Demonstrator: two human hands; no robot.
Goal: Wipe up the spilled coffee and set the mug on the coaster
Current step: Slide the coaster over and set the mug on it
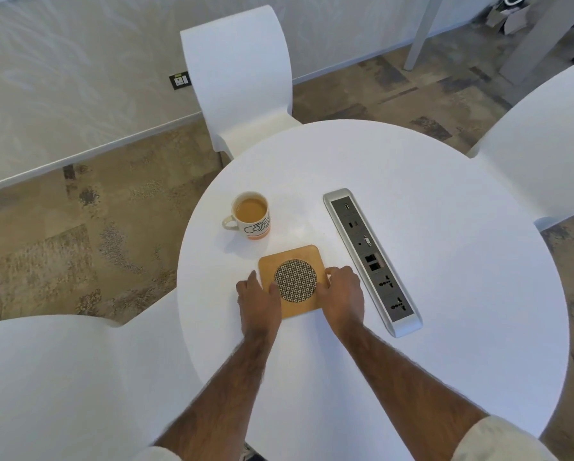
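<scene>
A square wooden coaster (295, 261) with a round woven metal centre lies flat on the round white table (445, 261). My left hand (259, 304) rests on its left edge, thumb touching the woven centre. My right hand (344, 294) grips its right edge with curled fingers. A white mug (251, 216) with dark lettering and an orange base stands upright behind and left of the coaster. It is nearly full of milky coffee, with its handle pointing left. No spill or cloth shows on the tabletop.
A silver power and data socket strip (372, 261) is set into the table just right of the coaster. White chairs stand at the back (239, 78), right (545, 144) and near left (62, 387). Patterned carpet surrounds the table.
</scene>
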